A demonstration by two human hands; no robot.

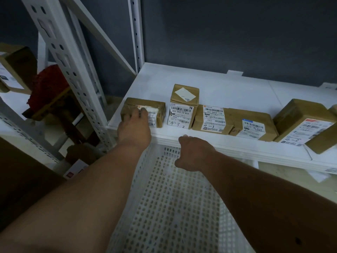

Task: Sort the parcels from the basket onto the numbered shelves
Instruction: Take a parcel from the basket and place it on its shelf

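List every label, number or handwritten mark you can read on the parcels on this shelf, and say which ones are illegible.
"502 602-12-815", handwritten "4-3 2": upright parcel.
"507-P802 T70", "P802", handwritten "4-3": flat parcel.
Handwritten "4-3": rightmost parcel.
"T70", partly covered: leftmost parcel under the left hand.
Small flat parcel: label print too blurred.
Fine print and barcodes: unreadable.

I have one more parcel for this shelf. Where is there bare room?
Behind the row of parcels the shelf is bare to the wall. The front edge is crowded, from the left hand on the end parcel rightward.
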